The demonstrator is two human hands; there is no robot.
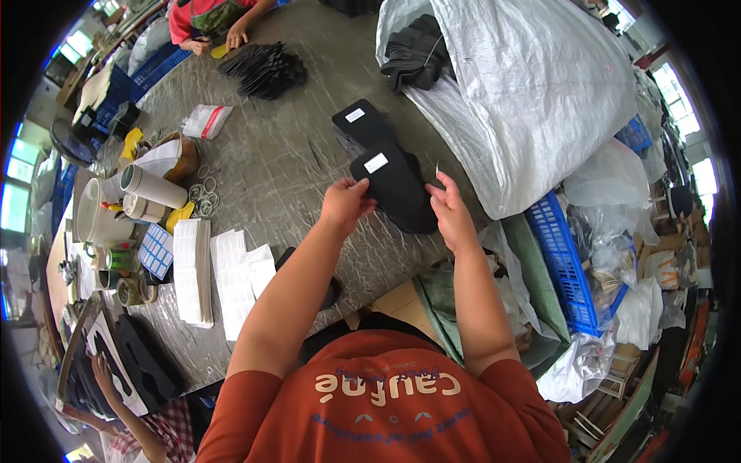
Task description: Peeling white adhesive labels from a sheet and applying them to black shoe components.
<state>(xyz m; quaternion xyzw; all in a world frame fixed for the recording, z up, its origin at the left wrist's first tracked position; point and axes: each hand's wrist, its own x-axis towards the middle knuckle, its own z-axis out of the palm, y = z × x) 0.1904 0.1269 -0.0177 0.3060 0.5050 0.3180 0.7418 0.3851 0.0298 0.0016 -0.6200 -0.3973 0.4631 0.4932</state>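
My left hand [346, 205] pinches the left edge of a black insole-shaped piece [395, 185] with a small white label on its upper part. Under and beyond it lie more such black pieces [360, 133], the farthest also bearing a white label. My right hand [454, 214] is at the right edge of the labelled piece, its fingers curled. A thin pale sliver [438, 167] stands at its fingertips, too small to make out.
A large white woven sack [532, 85] with bundled black pieces [417, 52] lies at the right. White paper stacks [193, 270], rubber bands [204, 193] and cups [153, 185] stand left. A co-worker's hands [238, 34] are near a black pile [264, 71]. A blue crate [562, 258] stands right.
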